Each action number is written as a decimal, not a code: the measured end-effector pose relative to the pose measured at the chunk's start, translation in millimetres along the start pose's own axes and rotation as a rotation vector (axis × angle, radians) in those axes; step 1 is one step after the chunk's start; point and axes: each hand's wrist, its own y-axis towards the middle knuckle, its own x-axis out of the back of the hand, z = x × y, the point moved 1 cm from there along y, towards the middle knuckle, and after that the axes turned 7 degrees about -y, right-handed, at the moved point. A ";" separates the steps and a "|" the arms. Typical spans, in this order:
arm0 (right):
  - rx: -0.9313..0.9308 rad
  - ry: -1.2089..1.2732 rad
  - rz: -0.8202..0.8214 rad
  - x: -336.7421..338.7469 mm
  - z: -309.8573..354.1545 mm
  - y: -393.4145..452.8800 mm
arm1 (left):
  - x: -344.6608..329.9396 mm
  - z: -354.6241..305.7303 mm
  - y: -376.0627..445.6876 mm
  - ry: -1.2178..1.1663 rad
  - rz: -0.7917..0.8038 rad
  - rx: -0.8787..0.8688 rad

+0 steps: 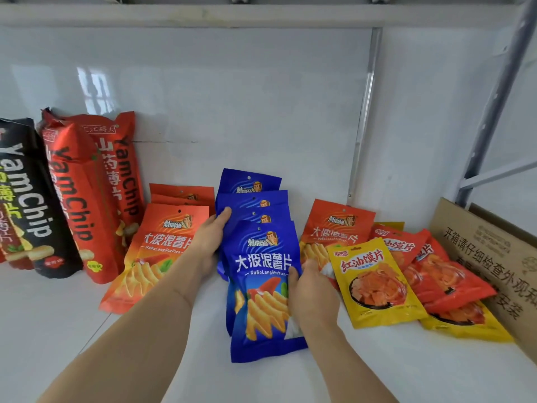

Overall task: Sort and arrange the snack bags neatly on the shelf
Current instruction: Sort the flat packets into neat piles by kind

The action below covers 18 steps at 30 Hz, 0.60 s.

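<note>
Several blue chip bags (pixel 263 274) lie in an overlapping row in the middle of the white shelf (pixel 58 330). My left hand (pixel 210 237) grips the left edge of that blue stack. My right hand (pixel 312 292) holds the right edge of the front blue bag. Left of them lies a row of orange-red chip bags (pixel 157 251). Another orange-red bag (pixel 334 228) lies to the right, behind a yellow bag (pixel 374 283) and a loose pile of red bags (pixel 436 271). Tall red YamChip bags (pixel 84 199) and a black YamChip bag (pixel 29 199) lean at the far left.
A brown cardboard box (pixel 488 257) with printed text stands at the right end of the shelf. The white back wall (pixel 232 97) and a metal upright (pixel 363 126) close the rear. Another shelf board (pixel 261 16) runs overhead.
</note>
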 end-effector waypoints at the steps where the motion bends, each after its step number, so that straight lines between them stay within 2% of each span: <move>1: -0.005 -0.003 -0.001 -0.9 0.5 0.4 | 1.5 -0.5 -2.0 -0.025 0.038 0.022; 4: -0.006 -0.026 -0.020 -3.8 1.1 1.1 | 10.1 4.1 -0.7 -0.029 0.173 0.041; 8: 0.012 -0.030 -0.046 -4.8 1.7 1.5 | 19.5 8.8 1.3 0.092 0.318 -0.083; 11: 0.006 -0.016 -0.052 -6.5 2.0 0.2 | 16.9 9.4 5.4 0.249 0.177 -0.130; 13: -0.021 0.080 -0.080 -7.4 2.4 -1.7 | 18.3 10.5 11.6 0.264 0.114 -0.132; 15: -0.039 0.231 -0.104 -9.6 2.9 -2.1 | 19.4 11.5 16.8 0.227 0.107 -0.094; 18: -0.060 0.570 0.049 -14.5 8.4 -1.0 | 17.8 9.1 21.5 0.178 0.078 -0.045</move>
